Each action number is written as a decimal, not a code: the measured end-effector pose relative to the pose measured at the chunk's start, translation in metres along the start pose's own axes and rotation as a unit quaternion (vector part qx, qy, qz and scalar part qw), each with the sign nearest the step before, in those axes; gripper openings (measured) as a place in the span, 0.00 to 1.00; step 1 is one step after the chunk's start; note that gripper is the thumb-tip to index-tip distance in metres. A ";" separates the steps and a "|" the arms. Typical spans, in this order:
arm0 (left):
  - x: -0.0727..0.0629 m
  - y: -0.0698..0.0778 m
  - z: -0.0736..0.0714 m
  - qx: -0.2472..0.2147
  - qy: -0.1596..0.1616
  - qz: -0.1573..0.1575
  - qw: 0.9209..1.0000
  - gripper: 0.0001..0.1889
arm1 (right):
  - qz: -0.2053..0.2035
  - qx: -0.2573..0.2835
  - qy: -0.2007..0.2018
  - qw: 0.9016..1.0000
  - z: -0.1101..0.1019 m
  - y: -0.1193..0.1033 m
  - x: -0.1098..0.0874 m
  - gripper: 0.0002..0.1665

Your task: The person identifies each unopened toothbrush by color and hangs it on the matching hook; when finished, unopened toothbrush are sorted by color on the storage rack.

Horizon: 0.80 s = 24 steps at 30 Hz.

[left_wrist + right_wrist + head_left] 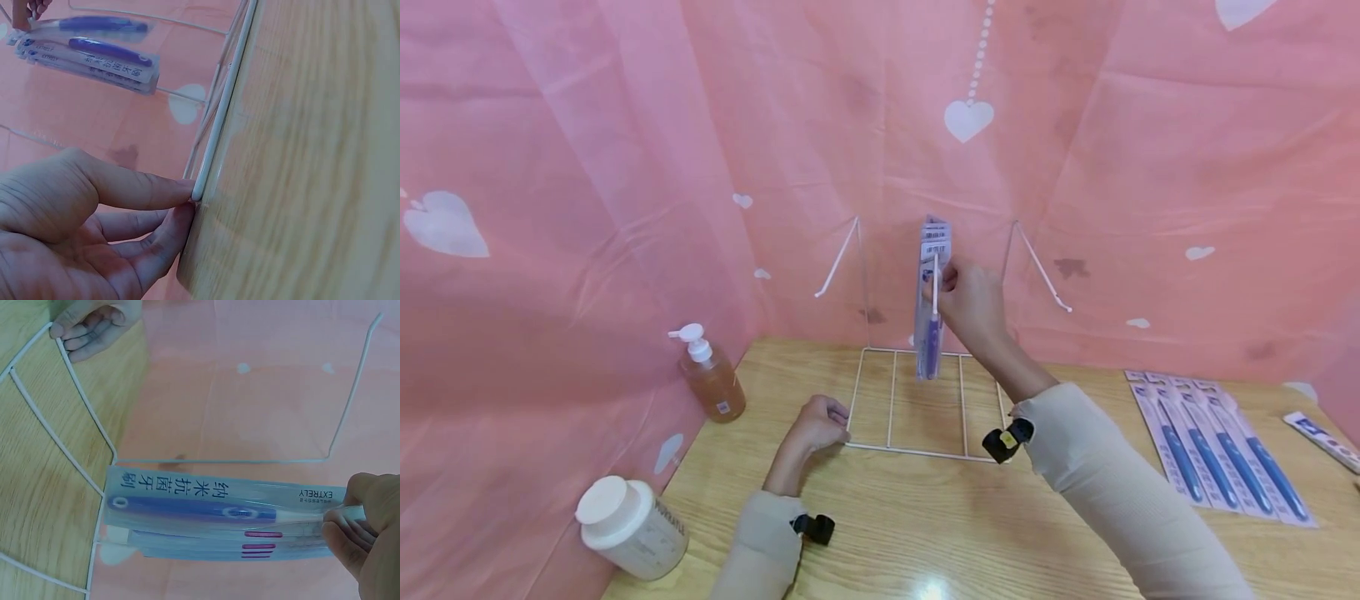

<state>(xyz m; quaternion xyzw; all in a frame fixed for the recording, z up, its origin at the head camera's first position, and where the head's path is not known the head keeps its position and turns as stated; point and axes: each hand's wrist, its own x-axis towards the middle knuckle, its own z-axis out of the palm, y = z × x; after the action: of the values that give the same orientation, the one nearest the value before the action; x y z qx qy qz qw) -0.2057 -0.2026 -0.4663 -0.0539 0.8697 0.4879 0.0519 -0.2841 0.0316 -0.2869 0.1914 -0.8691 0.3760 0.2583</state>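
Observation:
A white wire rack (913,452) stands on the table, with arms rising at its back. My left hand (820,423) pinches the rack's front left corner; in the left wrist view thumb and fingertips (178,187) meet on the wire. Several packaged toothbrushes (933,329) with purple handles hang one behind another at the rack's middle. My right hand (976,307) pinches the front toothbrush package (187,497) near its upper end. The hook behind the packages is hidden.
Several blue-handled packaged toothbrushes (1217,450) lie side by side at the right, beside a toothpaste box (1326,442). A pump bottle (712,383) and a white jar (636,529) stand at the left. Pink cloth (820,100) hangs behind. Side hooks (838,258) stick out from the rack.

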 end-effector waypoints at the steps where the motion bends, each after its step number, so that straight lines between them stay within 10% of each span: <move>1: 0.000 0.000 0.000 0.000 -0.001 0.000 1.000 0.16 | -0.001 0.002 0.006 1.000 0.001 0.001 0.001 0.09; 14: -0.001 0.001 -0.001 0.002 -0.004 0.004 1.000 0.17 | -0.008 0.018 0.052 0.998 0.013 0.009 0.002 0.08; 24: -0.002 0.001 -0.002 0.002 -0.007 0.005 1.000 0.17 | 0.006 0.014 0.001 1.000 0.010 0.020 -0.007 0.19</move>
<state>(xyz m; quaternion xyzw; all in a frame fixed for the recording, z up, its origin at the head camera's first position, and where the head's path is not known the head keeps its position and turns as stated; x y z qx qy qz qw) -0.2040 -0.2036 -0.4643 -0.0463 0.8706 0.4865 0.0560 -0.2923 0.0382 -0.3080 0.1892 -0.8649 0.3895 0.2539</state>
